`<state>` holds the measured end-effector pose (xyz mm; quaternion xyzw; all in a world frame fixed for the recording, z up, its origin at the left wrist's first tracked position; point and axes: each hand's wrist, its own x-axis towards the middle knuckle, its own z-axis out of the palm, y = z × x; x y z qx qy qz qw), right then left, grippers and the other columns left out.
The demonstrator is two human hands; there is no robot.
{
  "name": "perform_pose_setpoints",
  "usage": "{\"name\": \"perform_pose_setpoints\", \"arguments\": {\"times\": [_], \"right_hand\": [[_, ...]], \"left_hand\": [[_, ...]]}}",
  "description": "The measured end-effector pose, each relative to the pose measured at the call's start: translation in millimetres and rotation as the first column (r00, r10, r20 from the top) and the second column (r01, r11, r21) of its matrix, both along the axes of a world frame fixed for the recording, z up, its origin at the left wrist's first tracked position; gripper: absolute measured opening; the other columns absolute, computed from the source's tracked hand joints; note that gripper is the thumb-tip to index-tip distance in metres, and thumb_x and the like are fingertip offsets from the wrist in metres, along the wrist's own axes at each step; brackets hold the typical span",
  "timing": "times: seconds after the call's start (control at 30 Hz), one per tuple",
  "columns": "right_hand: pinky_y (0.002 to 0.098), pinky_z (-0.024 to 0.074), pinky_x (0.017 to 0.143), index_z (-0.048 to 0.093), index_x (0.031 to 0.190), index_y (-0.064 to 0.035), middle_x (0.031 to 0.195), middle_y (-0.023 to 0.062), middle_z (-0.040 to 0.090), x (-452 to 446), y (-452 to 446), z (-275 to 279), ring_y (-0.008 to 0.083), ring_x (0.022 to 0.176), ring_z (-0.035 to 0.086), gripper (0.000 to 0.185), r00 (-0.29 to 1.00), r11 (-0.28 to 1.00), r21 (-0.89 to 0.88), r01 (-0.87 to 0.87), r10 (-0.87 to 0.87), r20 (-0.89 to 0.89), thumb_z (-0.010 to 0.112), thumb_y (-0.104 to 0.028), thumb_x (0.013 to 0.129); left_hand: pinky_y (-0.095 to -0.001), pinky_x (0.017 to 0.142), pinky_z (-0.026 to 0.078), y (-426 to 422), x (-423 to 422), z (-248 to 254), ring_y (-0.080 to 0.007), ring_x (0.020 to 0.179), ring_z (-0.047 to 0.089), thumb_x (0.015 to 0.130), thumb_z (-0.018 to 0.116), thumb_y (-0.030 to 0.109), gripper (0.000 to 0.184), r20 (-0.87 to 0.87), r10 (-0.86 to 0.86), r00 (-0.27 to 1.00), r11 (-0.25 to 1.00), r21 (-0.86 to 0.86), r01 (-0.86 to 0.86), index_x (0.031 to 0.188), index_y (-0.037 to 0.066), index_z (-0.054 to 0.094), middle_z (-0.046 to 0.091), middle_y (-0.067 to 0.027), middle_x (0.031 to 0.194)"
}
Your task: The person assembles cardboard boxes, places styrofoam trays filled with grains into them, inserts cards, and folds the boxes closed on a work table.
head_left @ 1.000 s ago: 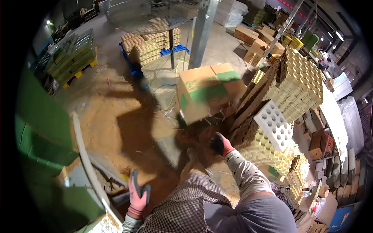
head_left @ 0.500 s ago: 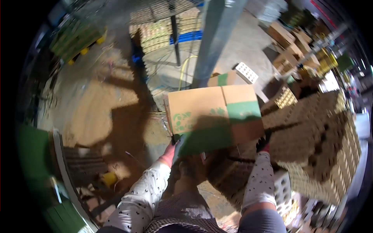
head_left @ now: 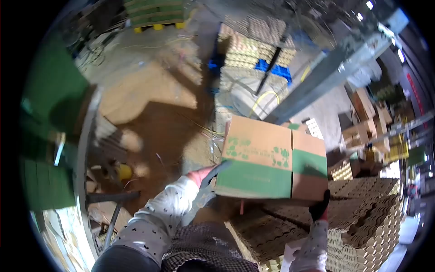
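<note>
At the left, near side, dark-green box-shaped stacks (head_left: pixel 54 90) stand beyond a long, pale-grey curved rail (head_left: pixel 86 158). Just right of the rail is a small, rounded yellow object (head_left: pixel 123 172), its details blurred. Farther off, a dark-green stack (head_left: pixel 154 12) rests on yellow feet, with a sandy-brown patch of floor (head_left: pixel 145 95) in front of it.

The left hand (head_left: pixel 206 176), in a pink-and-dark glove, grasps the left edge of a brown cardboard carton with a broad green band and green print (head_left: pixel 258 177), its dark fingers laid along that side. Near the body is a dark-and-white checked apron (head_left: pixel 204 245). Beyond the carton, on the far side, pale egg-tray stacks (head_left: pixel 240 52) stand with a bright-blue plastic pallet (head_left: pixel 276 71).

The carton is held between both hands, slightly tilted. The right hand (head_left: pixel 320 209), also gloved, grips its near right corner, some fingers hidden. A grey metal post (head_left: pixel 335 70) slants behind it. At the right, near side, are grey-brown moulded-pulp trays in stacks (head_left: pixel 362 195); farther away lie open brown cartons (head_left: pixel 362 131).
</note>
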<state>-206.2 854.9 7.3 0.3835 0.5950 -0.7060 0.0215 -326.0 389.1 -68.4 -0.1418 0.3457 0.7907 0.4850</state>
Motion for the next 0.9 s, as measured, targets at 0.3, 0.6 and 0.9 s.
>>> {"name": "perform_pose_setpoints", "arguments": {"times": [0.3,0.6,0.9], "right_hand": [[0.042,0.0278,0.108,0.023,0.142,-0.0046,0.144,0.0106,0.03,84,-245,4,0.0262,0.13,0.032,0.053,0.481,0.597,-0.072,-0.799,0.564,-0.671,0.027,-0.036,0.098],[0.038,0.0367,0.101,0.035,0.137,-0.0065,0.134,0.0085,0.044,235,-608,65,0.023,0.12,0.045,0.062,0.053,-0.065,-0.202,-0.977,0.848,-0.527,0.036,-0.051,0.093],[0.0291,0.0407,0.086,0.038,0.135,-0.0166,0.128,-0.0022,0.048,338,-833,90,0.0136,0.112,0.047,0.064,-0.596,-0.626,0.008,-0.78,0.739,-0.314,0.043,-0.057,0.086]], "left_hand": [[-0.0339,0.099,0.037,-225,395,161,-0.0189,0.121,0.042,0.083,0.062,0.028,0.07,-0.524,0.593,0.612,0.631,-0.169,-0.757,0.139,0.002,0.029,0.043,-0.0108,0.133],[-0.0293,0.088,0.046,-246,800,155,-0.0172,0.105,0.055,0.09,0.053,0.023,0.042,-0.816,0.546,0.19,-0.245,-0.373,-0.895,0.127,0.003,0.046,0.054,-0.0104,0.12],[-0.0274,0.091,0.045,-343,923,139,-0.0161,0.106,0.056,0.09,0.056,0.033,0.049,-0.25,0.785,-0.567,-0.604,-0.102,-0.79,0.126,0.001,0.048,0.057,-0.0091,0.119]]}}
